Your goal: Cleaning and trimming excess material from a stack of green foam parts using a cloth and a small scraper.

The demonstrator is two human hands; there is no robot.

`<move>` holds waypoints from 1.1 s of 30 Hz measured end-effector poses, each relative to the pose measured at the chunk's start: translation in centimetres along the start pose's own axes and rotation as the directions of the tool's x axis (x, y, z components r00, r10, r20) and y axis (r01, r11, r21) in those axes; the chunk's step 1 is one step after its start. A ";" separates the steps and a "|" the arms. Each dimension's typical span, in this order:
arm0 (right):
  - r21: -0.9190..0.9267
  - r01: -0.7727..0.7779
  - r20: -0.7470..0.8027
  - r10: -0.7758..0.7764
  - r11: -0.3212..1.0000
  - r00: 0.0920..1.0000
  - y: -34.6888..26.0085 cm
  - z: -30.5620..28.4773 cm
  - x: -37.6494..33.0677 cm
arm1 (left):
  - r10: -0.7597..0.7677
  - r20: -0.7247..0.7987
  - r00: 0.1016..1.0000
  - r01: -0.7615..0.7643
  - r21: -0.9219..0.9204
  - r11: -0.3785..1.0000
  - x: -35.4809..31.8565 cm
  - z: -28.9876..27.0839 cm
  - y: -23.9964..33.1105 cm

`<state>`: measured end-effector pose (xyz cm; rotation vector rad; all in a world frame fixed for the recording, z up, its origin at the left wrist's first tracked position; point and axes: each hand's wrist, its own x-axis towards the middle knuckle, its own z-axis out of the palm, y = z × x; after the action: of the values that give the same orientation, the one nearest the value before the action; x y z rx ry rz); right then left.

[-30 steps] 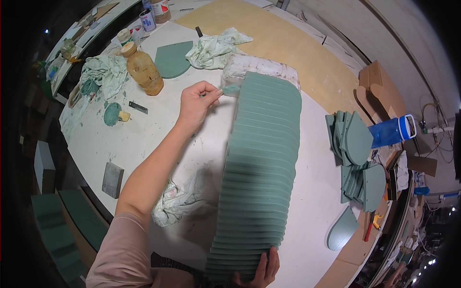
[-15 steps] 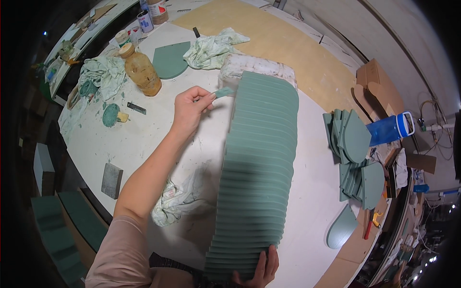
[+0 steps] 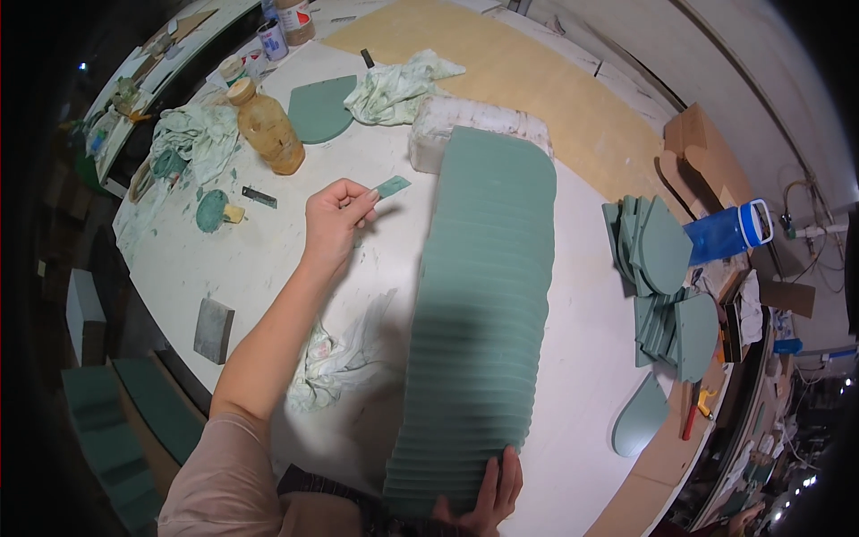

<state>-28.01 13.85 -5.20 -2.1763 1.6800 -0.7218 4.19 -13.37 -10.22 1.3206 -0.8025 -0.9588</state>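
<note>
My left hand (image 3: 335,224) pinches a small flat rectangular strip (image 3: 393,186), green on its face, above the white table just left of a long row of green panels (image 3: 488,268). The panels overlap like steps, with rounded corners at the far right. Their far end leans on a whitish wrapped block (image 3: 429,134). At the row's near end my right hand (image 3: 492,497) is closed around the right edge of the panels; part of its palm and thumb is hidden. A crumpled, stained cloth (image 3: 335,362) lies beside my left forearm.
Left on the table are a bottle of brownish liquid (image 3: 270,134), a green-smeared disc (image 3: 212,211), a dark blade (image 3: 259,197) and a grey block (image 3: 214,330). Rounded green pieces (image 3: 662,246) are piled at the right, near a blue jug (image 3: 716,243).
My left hand has drawn back left and slightly nearer, taking the strip away from the row's edge. The farthest panel shows a broader smooth face than before. My right hand stays at the near end.
</note>
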 end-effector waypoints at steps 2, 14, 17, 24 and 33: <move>0.005 0.025 0.021 -0.025 1.000 0.999 -0.1 -0.2 0.4 | -0.006 0.001 1.000 0.006 -0.008 1.000 -1.0 -0.4 0.3; 0.011 0.068 0.008 -0.068 0.998 0.998 0.5 -0.1 0.2 | 0.030 0.108 0.994 -0.041 0.101 0.994 -6.9 -0.2 2.2; 0.025 0.069 0.017 -0.069 0.997 0.997 0.5 -0.2 0.2 | 0.016 0.110 0.994 -0.026 0.087 0.996 -7.8 -0.1 2.3; 0.056 0.057 0.041 -0.059 0.997 0.997 0.2 -0.6 0.4 | 0.016 0.131 0.991 -0.031 0.116 0.993 -9.5 -0.1 2.9; 0.071 0.058 0.059 -0.062 0.996 0.996 0.2 -0.8 0.6 | 0.066 0.177 0.982 -0.097 0.173 0.980 -10.9 0.1 2.6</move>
<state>-28.50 13.32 -4.51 -2.1866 1.5422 -0.7113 -0.08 -3.46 -7.08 1.3616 -1.0887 -0.9604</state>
